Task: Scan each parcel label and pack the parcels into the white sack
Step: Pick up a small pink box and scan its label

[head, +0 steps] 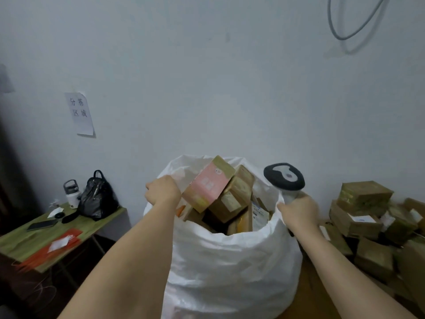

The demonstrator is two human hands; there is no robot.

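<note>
- The left rim of the white sack (230,261) is gripped by the left hand (163,189), fingers curled over the edge, forearm stretched forward.
- A handheld scanner (284,177) is held upright in the right hand (299,211), which is closed round its handle at the sack's right rim; whether the rim is also pinched cannot be told.
- The sack stands against the wall, filled to its mouth with parcels; a pink-faced box (208,184) is tilted at the top, just beside the left hand.
- More cardboard parcels (365,210) are piled right of the sack.
- A black bag (97,199) and a bottle (72,193) are set at the far edge of a green table (23,242).
</note>
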